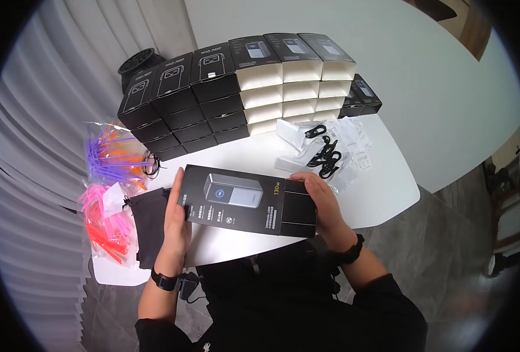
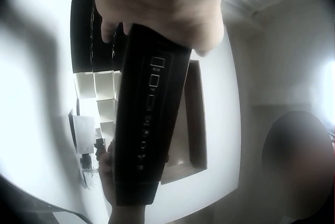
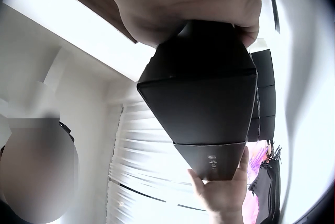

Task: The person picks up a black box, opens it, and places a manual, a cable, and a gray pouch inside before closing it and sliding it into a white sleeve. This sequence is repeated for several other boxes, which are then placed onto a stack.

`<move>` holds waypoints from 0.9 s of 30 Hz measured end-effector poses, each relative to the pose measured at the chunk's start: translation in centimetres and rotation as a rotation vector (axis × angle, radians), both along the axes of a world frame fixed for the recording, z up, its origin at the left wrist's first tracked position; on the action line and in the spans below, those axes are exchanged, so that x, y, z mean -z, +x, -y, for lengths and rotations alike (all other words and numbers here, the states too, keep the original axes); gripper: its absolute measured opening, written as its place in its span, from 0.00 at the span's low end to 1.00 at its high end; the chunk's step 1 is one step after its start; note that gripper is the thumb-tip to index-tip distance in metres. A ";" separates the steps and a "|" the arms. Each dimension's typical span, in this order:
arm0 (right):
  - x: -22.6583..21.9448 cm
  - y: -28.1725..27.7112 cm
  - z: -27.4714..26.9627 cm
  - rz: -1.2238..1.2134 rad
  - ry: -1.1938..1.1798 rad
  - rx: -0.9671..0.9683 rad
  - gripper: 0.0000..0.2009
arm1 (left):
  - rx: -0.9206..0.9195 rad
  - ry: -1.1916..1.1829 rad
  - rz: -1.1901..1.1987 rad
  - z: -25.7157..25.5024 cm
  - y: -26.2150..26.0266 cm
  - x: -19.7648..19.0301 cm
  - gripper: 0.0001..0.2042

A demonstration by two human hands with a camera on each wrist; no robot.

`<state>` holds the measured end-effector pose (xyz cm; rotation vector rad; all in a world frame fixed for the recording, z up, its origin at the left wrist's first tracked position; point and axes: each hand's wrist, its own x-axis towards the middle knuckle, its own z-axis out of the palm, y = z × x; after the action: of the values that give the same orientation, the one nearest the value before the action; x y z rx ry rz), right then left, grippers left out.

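Both hands hold up a black power bank box (image 1: 233, 199) above the front of the table. Its printed sleeve shows a grey power bank and "130W". At the right, a plain black inner box (image 1: 299, 206) sticks out past the sleeve's edge. My left hand (image 1: 176, 220) grips the sleeve's left end, its thumb on the near face. My right hand (image 1: 327, 208) holds the protruding end, thumb over the top edge and fingers hidden behind. In the right wrist view the plain inner box (image 3: 201, 109) reaches out from the palm toward the left hand (image 3: 225, 198).
Stacked black boxes (image 1: 213, 94) stand at the back, several of the sleeves (image 1: 260, 76) hollow and open-ended. Coiled black cables (image 1: 327, 158) and white papers lie at right. Bags of purple and orange sticks (image 1: 110, 152), pink and red strips (image 1: 104, 229) and a black pouch (image 1: 148, 226) lie at left.
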<state>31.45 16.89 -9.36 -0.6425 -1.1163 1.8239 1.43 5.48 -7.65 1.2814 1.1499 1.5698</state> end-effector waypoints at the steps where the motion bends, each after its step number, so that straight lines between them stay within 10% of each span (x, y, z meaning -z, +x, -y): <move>1: -0.2 -0.1 0.0 0.026 0.016 -0.015 0.17 | 0.014 -0.008 0.007 0.0 0.3 -0.1 0.47; 12: 0.8 -2.9 0.6 0.163 -0.012 0.079 0.39 | 0.015 -0.069 -0.060 1.4 4.7 2.7 0.50; 19: 3.3 -2.0 -0.3 0.411 0.285 -0.052 0.26 | 0.080 -0.054 0.396 2.1 5.6 4.5 0.41; 27: -6.9 6.1 0.3 0.394 0.143 -0.248 0.21 | 0.073 0.077 0.055 -0.5 6.3 -0.5 0.46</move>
<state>37.56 16.58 -2.46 -0.8308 -1.6336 1.8469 7.69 5.99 -7.13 1.3075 1.0068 1.5991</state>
